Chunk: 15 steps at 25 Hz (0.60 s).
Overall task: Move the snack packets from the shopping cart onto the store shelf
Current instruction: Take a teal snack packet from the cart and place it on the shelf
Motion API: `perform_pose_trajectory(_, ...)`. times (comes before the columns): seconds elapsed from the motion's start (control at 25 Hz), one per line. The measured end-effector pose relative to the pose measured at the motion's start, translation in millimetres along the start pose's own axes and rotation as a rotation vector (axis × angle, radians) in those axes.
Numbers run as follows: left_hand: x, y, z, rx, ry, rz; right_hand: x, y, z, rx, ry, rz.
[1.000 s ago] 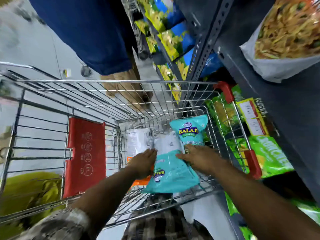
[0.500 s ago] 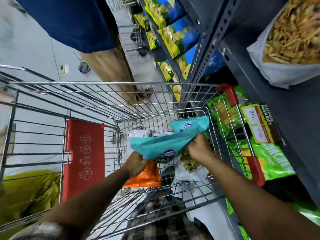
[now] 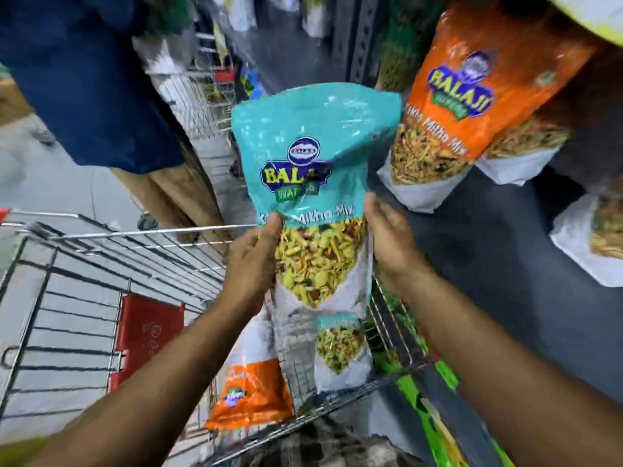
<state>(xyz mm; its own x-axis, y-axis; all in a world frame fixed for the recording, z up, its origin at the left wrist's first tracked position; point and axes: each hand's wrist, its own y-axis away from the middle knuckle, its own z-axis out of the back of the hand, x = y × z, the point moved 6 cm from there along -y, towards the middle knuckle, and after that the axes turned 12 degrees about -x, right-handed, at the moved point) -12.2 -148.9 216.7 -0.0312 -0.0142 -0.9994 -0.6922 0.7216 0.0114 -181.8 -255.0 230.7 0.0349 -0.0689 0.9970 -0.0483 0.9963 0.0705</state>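
Note:
A teal snack packet (image 3: 313, 156) with a yellow mix pictured on its lower half is held upright above the shopping cart (image 3: 111, 251). My left hand (image 3: 253, 264) grips its left edge and my right hand (image 3: 387, 241) grips its right edge. It hangs just left of the dark store shelf (image 3: 488, 264), where an orange packet (image 3: 472, 106) stands. Down in the cart lie an orange packet (image 3: 249, 392) and another packet with a mix picture (image 3: 340, 352).
A person in a blue top and tan trousers (image 3: 84, 82) stands beyond the cart on the left. More white-bottomed packets (image 3: 593, 244) stand on the shelf at right. Green packets (image 3: 438, 409) fill the shelf below. A red cart flap (image 3: 148, 335) is at left.
Both hands have lifted the teal packet out of the cart and turned it upright, near shelf height. The view has swung up toward the shelf.

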Motion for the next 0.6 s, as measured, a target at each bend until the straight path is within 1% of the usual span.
perform_pose_trajectory(0.08, -21, 5, -13, 0.008, 0.052, 0.047, 3, 15, 9, 0.066, -0.067, -0.056)
perform_pose_trajectory(0.16, -35, 15, -25, 0.054, 0.059, 0.067, 7, 26, 22, 0.077, -0.11, -0.089)
perform_pose_trajectory(0.44, -57, 71, -64, 0.196, 0.073, 0.105, 24, 61, 93, -0.069, -0.143, -0.082)
perform_pose_trajectory(0.48, -58, 82, -73, 0.212, 0.077, 0.116, 24, 67, 106, -0.12, -0.139, -0.065)
perform_pose_trajectory(0.52, -57, 96, -87, 0.239, 0.077, 0.121, 24, 74, 125, -0.207, -0.128, -0.044)
perform_pose_trajectory(0.6, -55, 126, -121, 0.316, 0.082, 0.062, 23, 90, 170, -0.441, -0.084, -0.007)
